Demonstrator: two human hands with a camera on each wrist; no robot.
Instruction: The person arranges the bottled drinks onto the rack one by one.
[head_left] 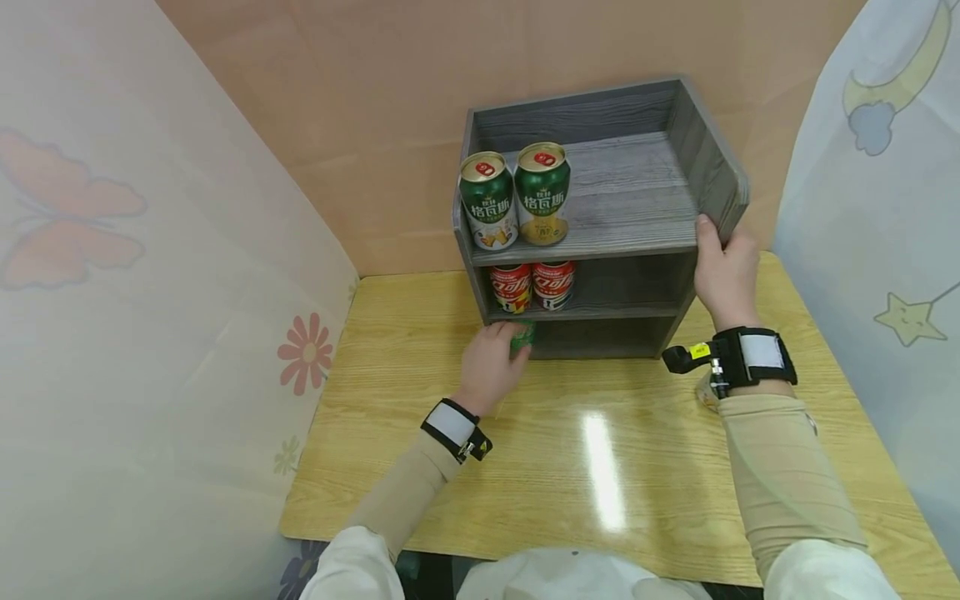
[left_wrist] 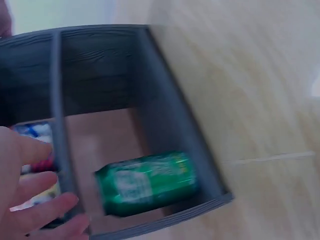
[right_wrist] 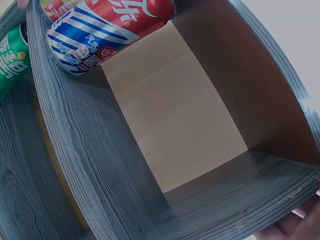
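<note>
Head view: looking down on a wooden table point(head_left: 645, 417), partly covered by two forearms at its near side; showing on it a grey shelf point(head_left: 630, 183) of three levels, with shadow darkening the two lower ones; showing a right hand point(head_left: 727, 271) clamping the shelf's right side panel, with the thumb at the front edge and the fingers mostly hidden behind the wood; showing a left hand point(head_left: 491, 367) hovering before the lower left opening, with fingers loosely apart in the left wrist view and gripping nothing; being unable to tell touching from a narrow gap there; holding, in the top level, a green-and-white can point(head_left: 489, 208) and a green-and-gold can point(head_left: 543, 196), standing side by side at the left; holding, in the middle level, two red cans point(head_left: 512, 290), losing their tops behind the board above; holding, in the bottom level, a plain green can point(head_left: 522, 336), standing upright near the left wall, mostly covered from above, blurred in the left wrist view; glimpsing on the table a pale object point(head_left: 707, 392), mostly hidden under the right wrist strap point(head_left: 757, 354), being unable to name it.
</note>
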